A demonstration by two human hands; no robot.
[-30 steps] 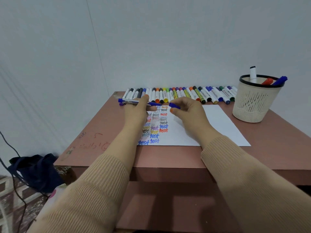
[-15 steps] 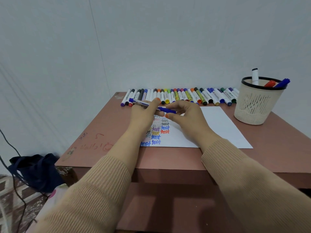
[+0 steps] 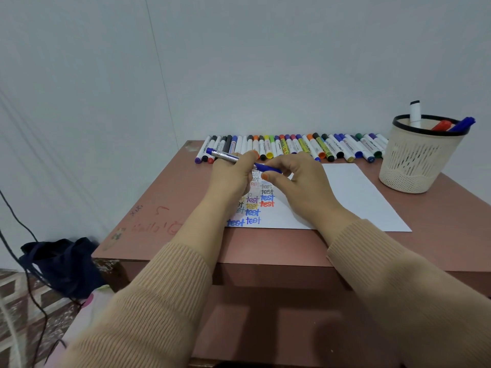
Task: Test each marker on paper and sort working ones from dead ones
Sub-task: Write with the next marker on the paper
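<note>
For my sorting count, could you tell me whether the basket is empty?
No, three markers stick out of the basket.

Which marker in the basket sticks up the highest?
The white marker with the black end, standing upright; the red marker and blue marker lean low on the basket rim.

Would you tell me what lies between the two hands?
A blue marker bridges them, held by left hand and right hand, in the head view.

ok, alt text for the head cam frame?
Left hand grips a blue marker, right hand pinches its blue cap end, above paper bearing coloured "test" words. A row of markers lies behind the paper; a basket holding three markers stands at right on the table.
</note>
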